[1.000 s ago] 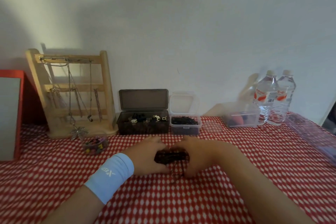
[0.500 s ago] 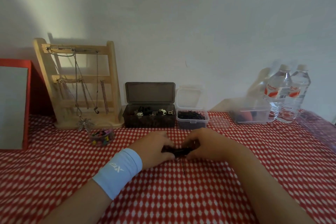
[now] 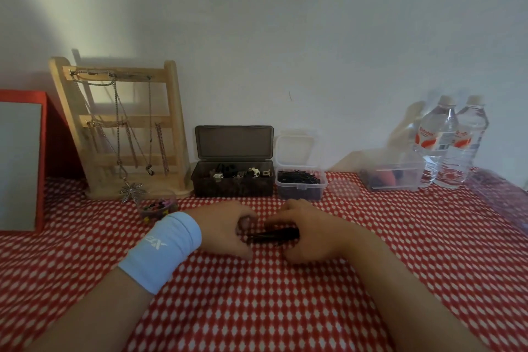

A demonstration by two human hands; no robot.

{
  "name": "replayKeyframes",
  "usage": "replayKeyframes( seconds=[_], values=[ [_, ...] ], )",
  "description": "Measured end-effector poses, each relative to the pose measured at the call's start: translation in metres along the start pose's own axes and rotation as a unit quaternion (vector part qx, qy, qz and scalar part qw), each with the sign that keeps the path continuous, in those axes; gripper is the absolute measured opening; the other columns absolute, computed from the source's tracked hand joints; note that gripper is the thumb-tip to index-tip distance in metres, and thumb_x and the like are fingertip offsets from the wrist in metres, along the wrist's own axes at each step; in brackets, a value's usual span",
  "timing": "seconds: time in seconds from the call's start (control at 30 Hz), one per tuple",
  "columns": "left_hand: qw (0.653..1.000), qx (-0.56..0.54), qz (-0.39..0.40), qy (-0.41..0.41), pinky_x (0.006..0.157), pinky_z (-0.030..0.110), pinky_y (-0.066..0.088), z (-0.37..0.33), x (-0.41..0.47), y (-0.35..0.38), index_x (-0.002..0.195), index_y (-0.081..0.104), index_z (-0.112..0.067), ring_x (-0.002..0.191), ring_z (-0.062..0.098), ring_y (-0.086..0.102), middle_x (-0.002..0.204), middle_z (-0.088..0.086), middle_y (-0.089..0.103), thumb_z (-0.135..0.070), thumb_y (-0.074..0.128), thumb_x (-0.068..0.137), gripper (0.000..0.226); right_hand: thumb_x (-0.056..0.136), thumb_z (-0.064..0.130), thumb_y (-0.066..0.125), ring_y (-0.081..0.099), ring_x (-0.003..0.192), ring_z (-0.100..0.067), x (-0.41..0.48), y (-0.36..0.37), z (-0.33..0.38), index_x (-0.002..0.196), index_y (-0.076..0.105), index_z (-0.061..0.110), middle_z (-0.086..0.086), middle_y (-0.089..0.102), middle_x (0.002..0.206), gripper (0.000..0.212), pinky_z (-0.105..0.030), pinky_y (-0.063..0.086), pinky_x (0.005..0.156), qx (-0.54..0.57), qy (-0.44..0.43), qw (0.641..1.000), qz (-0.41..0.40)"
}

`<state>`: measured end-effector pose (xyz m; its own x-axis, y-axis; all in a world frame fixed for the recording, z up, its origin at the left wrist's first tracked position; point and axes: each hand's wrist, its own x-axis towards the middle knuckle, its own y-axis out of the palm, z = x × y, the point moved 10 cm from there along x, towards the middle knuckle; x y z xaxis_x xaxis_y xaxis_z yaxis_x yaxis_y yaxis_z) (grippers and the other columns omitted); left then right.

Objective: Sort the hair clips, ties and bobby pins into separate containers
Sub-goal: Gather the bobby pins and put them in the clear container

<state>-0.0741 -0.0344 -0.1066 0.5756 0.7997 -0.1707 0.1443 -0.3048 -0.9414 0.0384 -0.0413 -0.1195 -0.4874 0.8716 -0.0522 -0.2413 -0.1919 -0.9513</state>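
Head view: the left hand (image 3: 225,230), w/ a light-blue fabric wristband (image 3: 161,248), and the right hand (image 3: 311,233) meet at mid tabletop on the red-and-white checked cloth (image 3: 257,308). Between them lies a bundle of thin black bobby pins (image 3: 274,236), low on the cloth. Left grip: thumb & fingers pinch the bundle's left end. Right grip: fingers curled over its right end, clenched round it.

Far side, along the wall, left to right:
- red-framed mirror (image 3: 20,160)
- pale wooden jewellery stand (image 3: 123,128) w/ chains hanging
- smoky dark plastic box (image 3: 233,180), lid up, mixed clips inside
- small clear plastic tub (image 3: 300,184), lid up, holding black bobby pins, just beside the dark box
- clear rectangular container (image 3: 391,177) w/ red & dark items inside, too blurred to name
- two clear water bottles (image 3: 451,140), touching

Near the stand's foot: a small clear round cup (image 3: 157,208) of coloured bits, just far-left of the wristband. A round clear lid (image 3: 343,190) lies flat, right of the small tub.
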Motion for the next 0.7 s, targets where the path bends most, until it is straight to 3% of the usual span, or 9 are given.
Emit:
replayKeyframes(
  seconds=[0.1,0.23,0.3,0.43,0.57,0.7],
  values=[
    [0.999,0.043,0.001,-0.014,0.078,0.013,0.043,0.009,0.001,0.002,0.130,0.056,-0.030,0.097,0.005,0.055,0.112,-0.014,0.056,-0.040,0.074,0.081,0.054,0.081,0.042,0.073,0.047,0.110,-0.007,0.003,-0.003,0.004,0.131,0.060,0.040,0.013,0.052,0.119,0.052,-0.031,0.044,0.102,0.018,-0.009,0.999,-0.032],
    [0.998,0.007,-0.061,-0.004,0.071,0.011,0.042,0.010,0.006,-0.003,0.117,0.067,-0.029,0.088,0.001,0.056,0.105,-0.013,0.061,-0.044,0.075,0.081,0.040,0.087,0.044,0.071,0.054,0.103,-0.005,0.008,-0.004,0.008,0.120,0.068,0.036,0.014,0.058,0.116,0.034,-0.031,0.050,0.098,0.028,0.000,0.997,-0.066],
    [0.996,-0.003,-0.085,0.003,0.079,0.017,0.048,0.009,0.007,-0.005,0.113,0.068,-0.030,0.090,0.002,0.055,0.106,-0.013,0.058,-0.047,0.074,0.080,0.037,0.088,0.042,0.071,0.055,0.104,-0.005,0.008,-0.006,0.009,0.123,0.067,0.035,0.013,0.059,0.120,0.035,-0.030,0.050,0.099,0.032,0.002,0.997,-0.067],
    [0.993,0.005,-0.120,0.012,0.093,0.025,0.047,0.006,0.009,-0.006,0.104,0.073,-0.030,0.099,0.005,0.054,0.106,-0.013,0.057,-0.051,0.070,0.082,0.031,0.082,0.049,0.074,0.048,0.117,-0.007,-0.005,-0.017,-0.013,0.141,0.052,0.035,0.013,0.050,0.133,0.065,-0.028,0.043,0.105,0.005,0.059,0.998,-0.036],
    [0.993,0.029,-0.115,0.015,0.088,0.024,0.049,0.001,0.010,-0.006,0.095,0.077,-0.025,0.092,0.004,0.056,0.099,-0.011,0.062,-0.055,0.065,0.085,0.033,0.084,0.034,0.075,0.059,0.099,0.001,-0.015,-0.018,-0.028,0.128,0.065,0.033,0.015,0.065,0.117,0.045,-0.017,0.048,0.089,0.014,0.081,0.997,-0.002],
    [0.994,0.002,-0.108,0.017,0.090,0.026,0.049,-0.003,0.007,-0.009,0.117,0.068,-0.025,0.096,0.004,0.056,0.109,-0.010,0.060,-0.057,0.053,0.091,0.044,0.088,0.025,0.074,0.060,0.087,0.007,-0.011,-0.018,-0.028,0.117,0.072,0.031,0.019,0.068,0.103,0.029,-0.013,0.050,0.085,0.044,0.078,0.996,-0.018]
  ],
)
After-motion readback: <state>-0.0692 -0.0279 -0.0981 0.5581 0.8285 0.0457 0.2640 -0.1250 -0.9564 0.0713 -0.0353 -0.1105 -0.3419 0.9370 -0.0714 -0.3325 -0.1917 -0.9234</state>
